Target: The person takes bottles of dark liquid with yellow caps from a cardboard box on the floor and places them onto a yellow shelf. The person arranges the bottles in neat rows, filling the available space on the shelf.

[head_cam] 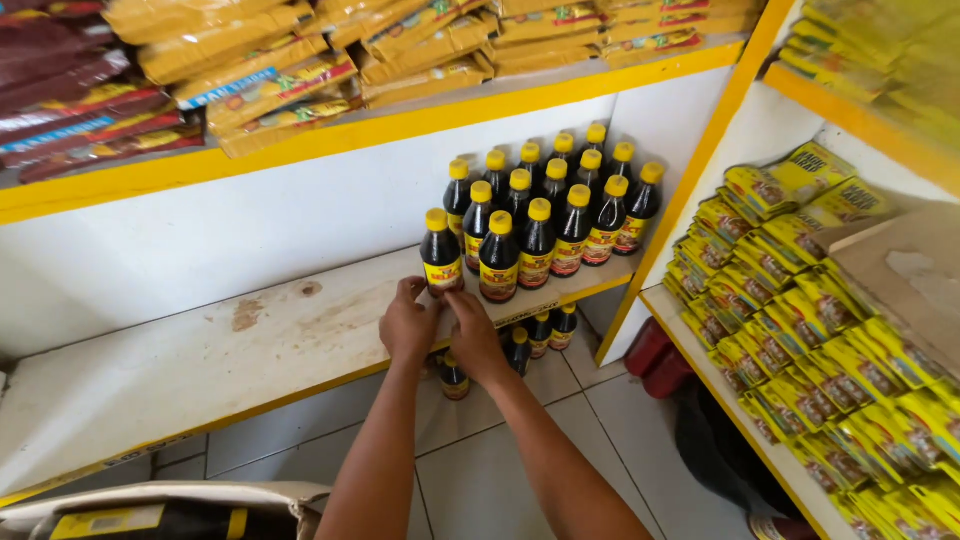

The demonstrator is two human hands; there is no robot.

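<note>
My left hand (408,322) and my right hand (474,335) reach together to the base of a dark bottle with a yellow cap (441,253). It stands upright on the white shelf (180,370), at the front left corner of a group of several like bottles (560,205). Fingers of both hands touch the bottle's lower part near its label. Neither hand wraps fully around it. The bottle beside it (499,257) stands just right of my right hand's fingers.
Several more such bottles (535,335) stand on the tiled floor under the shelf. Yellow and dark red packets (260,80) lie stacked on the upper shelf. Yellow sachets (800,310) fill the right-hand shelf. A cardboard box (150,510) sits at the bottom left.
</note>
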